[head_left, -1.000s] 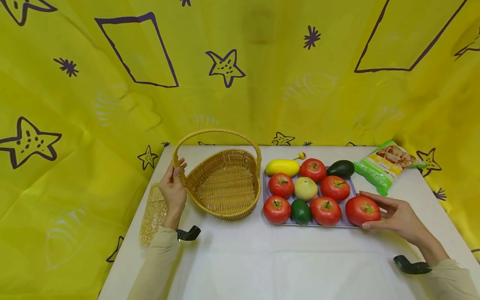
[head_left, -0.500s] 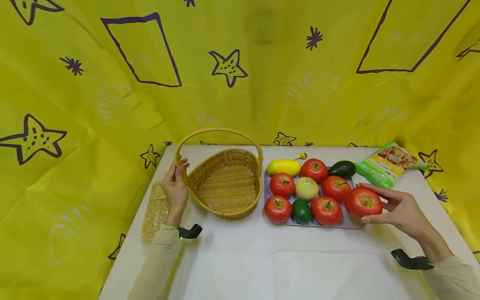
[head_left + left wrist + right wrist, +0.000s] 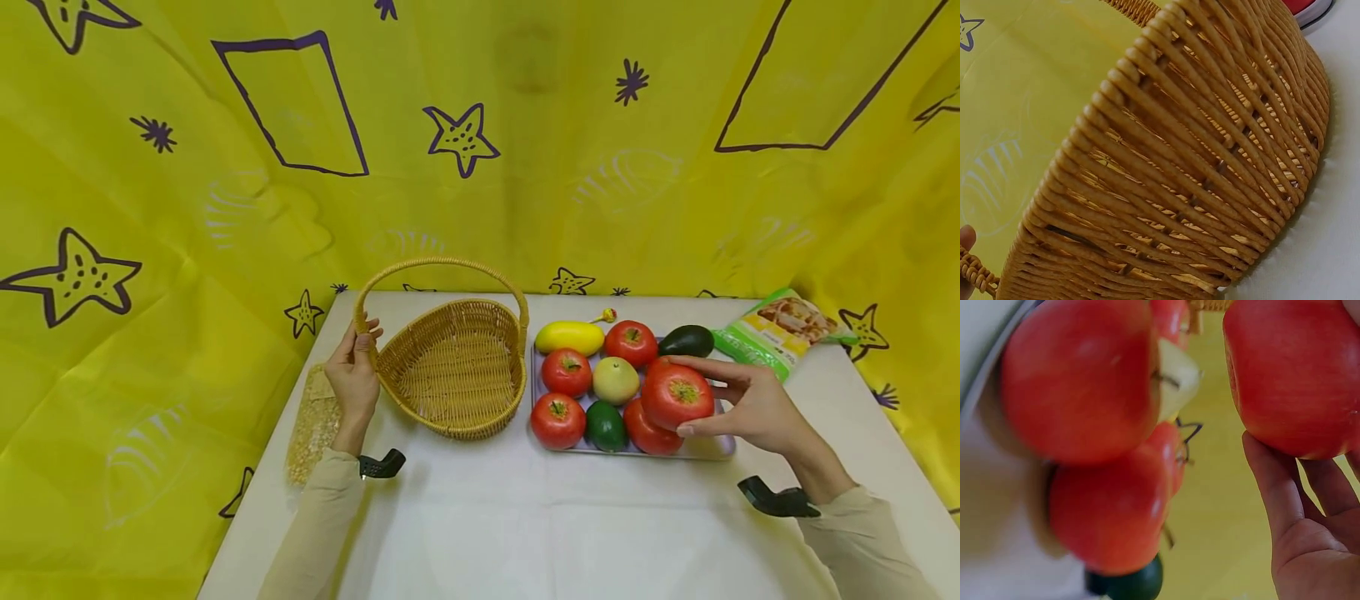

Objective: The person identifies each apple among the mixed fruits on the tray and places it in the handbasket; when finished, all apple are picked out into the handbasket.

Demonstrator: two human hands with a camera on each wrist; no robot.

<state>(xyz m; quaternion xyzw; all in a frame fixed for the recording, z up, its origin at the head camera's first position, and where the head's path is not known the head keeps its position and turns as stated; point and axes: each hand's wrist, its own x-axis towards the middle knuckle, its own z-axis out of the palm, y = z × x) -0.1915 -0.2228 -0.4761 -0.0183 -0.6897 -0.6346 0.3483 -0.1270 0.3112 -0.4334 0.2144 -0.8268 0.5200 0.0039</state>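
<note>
Tabletop | left hand grips basket handle | right hand holds apple aloft

Table is white, faint creases running across its front half. Directly on it, left to right: bag of pale yellow bits along the left edge, partly hidden; wicker basket, handle up, left of centre; lilac tray just right of the basket; lollipop behind the tray, near the back edge; green packet at the back right, near the tray
</note>
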